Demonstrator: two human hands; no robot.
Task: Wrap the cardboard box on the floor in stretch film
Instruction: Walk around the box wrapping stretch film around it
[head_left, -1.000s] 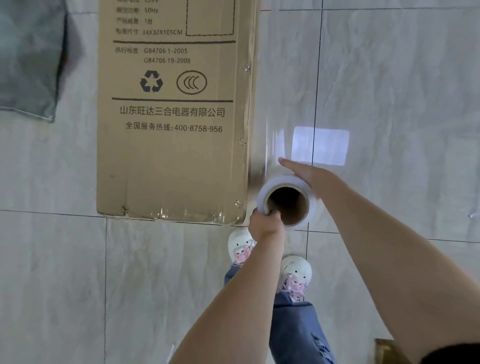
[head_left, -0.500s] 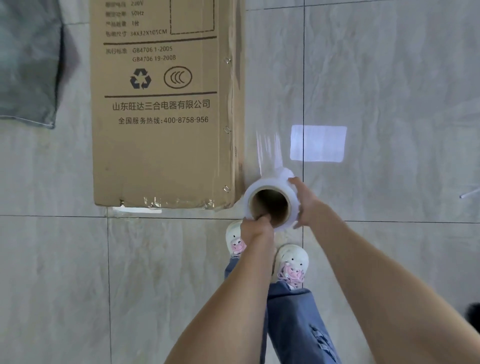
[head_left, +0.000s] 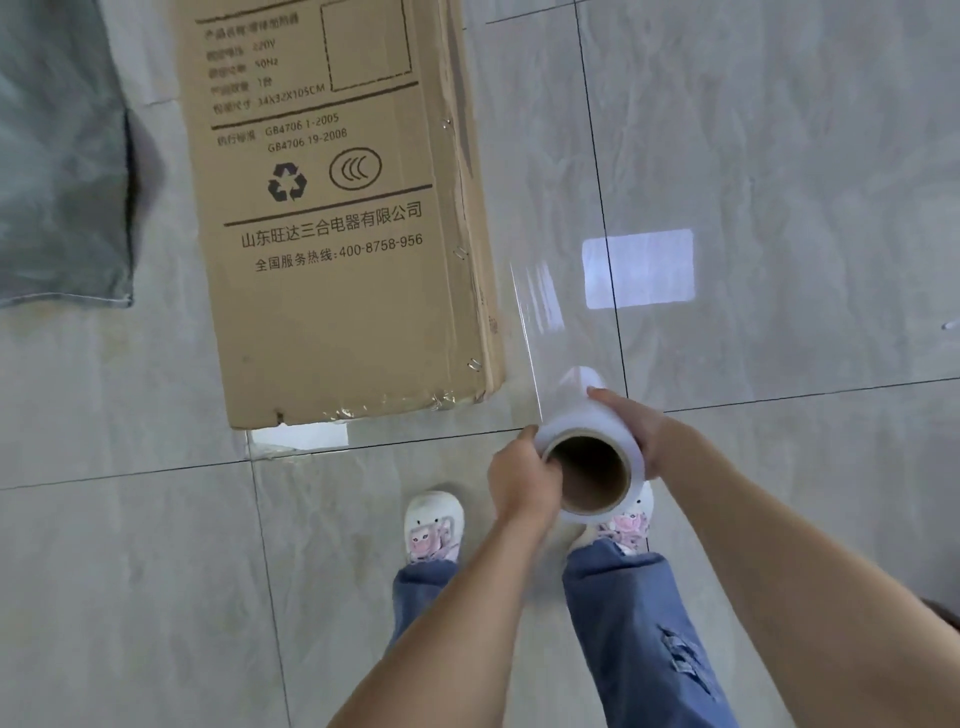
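Observation:
A long brown cardboard box with black printed text lies flat on the tiled floor, its near end toward me. I hold a roll of clear stretch film upright just off the box's near right corner, its brown core opening facing me. My left hand grips the roll's near rim with fingers hooked into the core. My right hand holds the roll's right side. A sheet of film stretches from the roll along the box's right side.
A grey cloth lies on the floor left of the box. My feet in white shoes stand just behind the roll. Glossy tiles with a bright window reflection spread to the right.
The roll and both hands have pulled back and to the right, away from the box's corner. The stretched film beside the box has grown longer. My feet have spread apart.

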